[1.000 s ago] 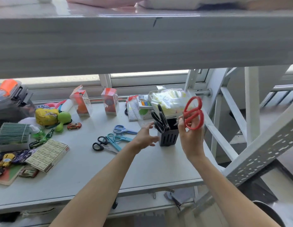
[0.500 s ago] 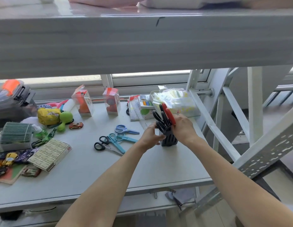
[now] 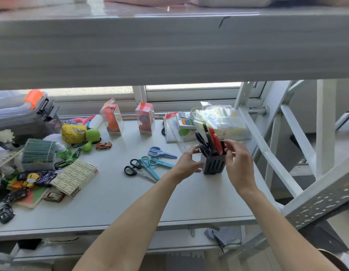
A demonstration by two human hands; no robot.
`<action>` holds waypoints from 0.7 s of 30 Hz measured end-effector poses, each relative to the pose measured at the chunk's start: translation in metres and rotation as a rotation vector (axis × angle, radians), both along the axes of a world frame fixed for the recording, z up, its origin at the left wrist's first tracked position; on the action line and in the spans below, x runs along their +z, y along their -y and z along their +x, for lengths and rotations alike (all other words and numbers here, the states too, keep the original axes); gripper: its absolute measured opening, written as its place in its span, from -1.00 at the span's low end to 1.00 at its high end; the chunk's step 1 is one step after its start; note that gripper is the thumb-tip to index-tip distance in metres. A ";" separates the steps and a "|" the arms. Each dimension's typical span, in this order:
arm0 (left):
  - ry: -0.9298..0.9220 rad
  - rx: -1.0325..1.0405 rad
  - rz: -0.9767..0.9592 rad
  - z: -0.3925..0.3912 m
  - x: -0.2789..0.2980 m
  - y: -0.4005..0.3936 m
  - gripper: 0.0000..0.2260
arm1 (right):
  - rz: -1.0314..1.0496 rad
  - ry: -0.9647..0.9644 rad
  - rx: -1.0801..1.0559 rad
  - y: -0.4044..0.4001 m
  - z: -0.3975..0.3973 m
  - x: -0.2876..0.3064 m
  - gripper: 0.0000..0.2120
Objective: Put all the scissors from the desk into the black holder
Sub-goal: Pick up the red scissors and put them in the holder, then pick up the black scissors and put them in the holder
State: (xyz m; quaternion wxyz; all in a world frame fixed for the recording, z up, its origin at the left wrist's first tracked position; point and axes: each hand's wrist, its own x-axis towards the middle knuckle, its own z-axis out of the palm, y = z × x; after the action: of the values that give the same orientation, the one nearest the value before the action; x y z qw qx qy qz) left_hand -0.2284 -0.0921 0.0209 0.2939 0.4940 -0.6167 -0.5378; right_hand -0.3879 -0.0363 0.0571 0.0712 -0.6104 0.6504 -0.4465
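The black holder [image 3: 213, 165] stands at the desk's right side. Red-handled scissors [image 3: 216, 141] and black-handled scissors [image 3: 202, 142] stand in it, handles up. My left hand [image 3: 186, 163] cups the holder's left side, fingers curled round it. My right hand [image 3: 238, 160] hovers at the holder's right rim with relaxed fingers, just off the red handles. On the desk to the left lie violet-blue scissors [image 3: 160, 152], light-blue scissors [image 3: 160, 162], teal scissors [image 3: 149, 168] and black-handled scissors [image 3: 131, 168].
A bag of yellow packets [image 3: 220, 120] and a small abacus box [image 3: 186, 122] sit behind the holder. Two orange toy boxes [image 3: 145, 119], a green toy [image 3: 91, 137], toy cars and a staple box [image 3: 75, 178] crowd the left. A shelf [image 3: 169, 45] overhangs; a slanted white frame [image 3: 267, 153] stands right.
My right hand brought the red scissors down from the air into the holder and let go of them. My left hand moved onto the holder's side.
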 end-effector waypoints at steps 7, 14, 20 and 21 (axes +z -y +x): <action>0.211 0.594 -0.146 0.096 -0.016 0.005 -0.71 | 0.051 0.166 0.062 -0.044 0.051 -0.051 -0.90; 0.579 0.820 0.064 0.174 -0.027 -0.003 -0.57 | 0.275 -0.098 0.498 -0.016 0.163 -0.062 -0.67; 0.493 0.694 0.130 0.182 -0.028 -0.007 -0.53 | 0.461 -0.353 0.561 0.007 0.211 -0.065 -0.58; 0.487 0.691 0.127 0.181 -0.027 -0.007 -0.54 | 0.491 -0.389 0.550 0.008 0.213 -0.067 -0.58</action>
State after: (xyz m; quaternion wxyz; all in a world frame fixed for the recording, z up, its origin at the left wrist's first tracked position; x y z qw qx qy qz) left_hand -0.0470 -0.0848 -0.0060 0.2715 0.8015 -0.4318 -0.3122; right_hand -0.1748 -0.0439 -0.0103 0.2070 -0.7992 0.5516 -0.1189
